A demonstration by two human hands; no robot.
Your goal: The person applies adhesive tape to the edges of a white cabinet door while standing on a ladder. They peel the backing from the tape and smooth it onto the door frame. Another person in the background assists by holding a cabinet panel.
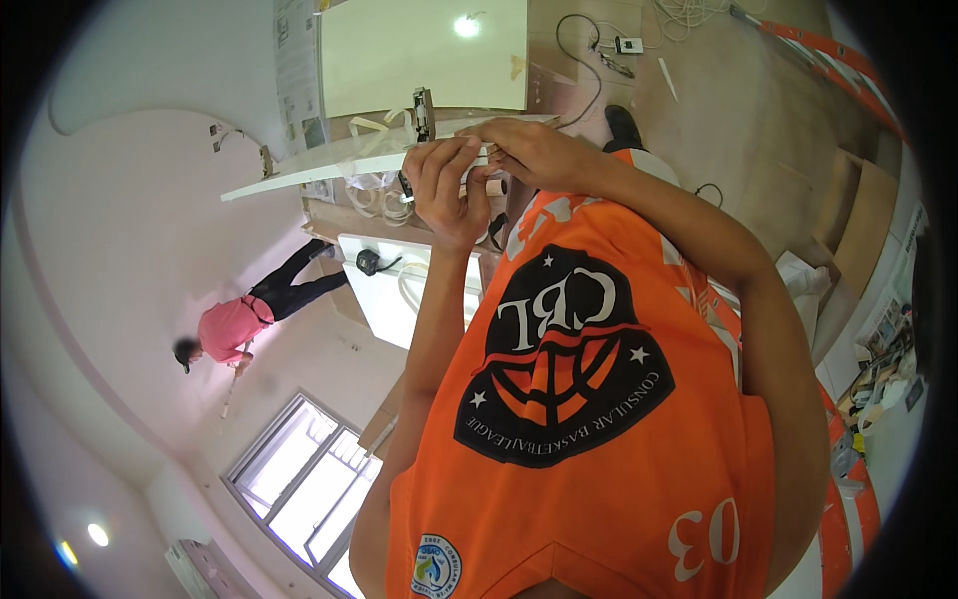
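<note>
My left hand (446, 190) and my right hand (539, 150) meet at the top centre, above my orange printed jersey (579, 399). Both pinch a small white strip (483, 155) between fingers and thumbs. The strip sits at the near end of a long thin white board (299, 176) that runs off to the left. A small metal fitting (423, 110) stands on the board just above my left hand. My fingers hide most of the strip, so its exact shape is unclear.
Another person in a pink top and dark trousers (235, 329) works at the left with a stick. A large white panel (424, 55), cables (599, 50), an orange ladder (828, 60), a white box with a black object (367, 262) and a window (299, 479) surround me.
</note>
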